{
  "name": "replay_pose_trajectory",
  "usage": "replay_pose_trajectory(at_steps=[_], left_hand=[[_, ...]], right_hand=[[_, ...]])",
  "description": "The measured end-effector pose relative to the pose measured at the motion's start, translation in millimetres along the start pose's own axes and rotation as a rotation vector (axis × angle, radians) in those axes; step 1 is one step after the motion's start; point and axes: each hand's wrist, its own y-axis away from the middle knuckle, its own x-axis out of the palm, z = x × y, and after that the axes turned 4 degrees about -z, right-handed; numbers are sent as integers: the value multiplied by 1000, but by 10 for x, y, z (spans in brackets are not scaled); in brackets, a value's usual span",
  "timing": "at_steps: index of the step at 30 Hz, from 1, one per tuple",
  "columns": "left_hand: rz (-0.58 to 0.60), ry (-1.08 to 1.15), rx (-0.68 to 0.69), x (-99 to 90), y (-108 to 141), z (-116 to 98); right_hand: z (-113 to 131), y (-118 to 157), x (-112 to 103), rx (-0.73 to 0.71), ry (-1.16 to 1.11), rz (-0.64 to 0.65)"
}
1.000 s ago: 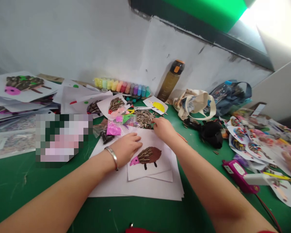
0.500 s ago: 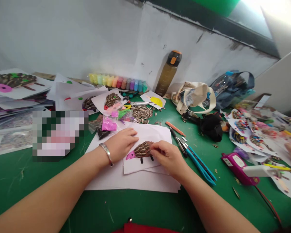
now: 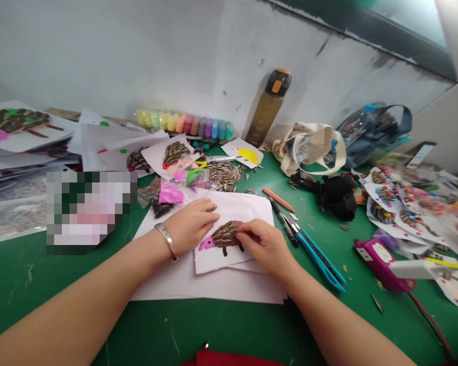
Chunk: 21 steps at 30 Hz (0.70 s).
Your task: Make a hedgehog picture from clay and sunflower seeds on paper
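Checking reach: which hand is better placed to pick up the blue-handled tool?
Right, probably: the right hand sits closer to the blue-handled tool, while the left hand rests farther away on the paper.

No lettering could be read anywhere. The water bottle (image 3: pixel 265 114) at twelve o'clock showed faint scale marks, too small to read. The magenta hot glue gun (image 3: pixel 379 264) at about four o'clock carried a small white label (image 3: pixel 382 252), its print too blurred to read.
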Motion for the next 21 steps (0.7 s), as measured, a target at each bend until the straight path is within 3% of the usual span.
replay_pose_trajectory(at_steps=[15, 21], left_hand=[[-10, 12, 5, 27, 7, -6], [-21, -1, -4, 21, 9, -11]], right_hand=[[-7, 2, 56, -124, 95, 1], [-14, 7, -36, -11, 27, -23]])
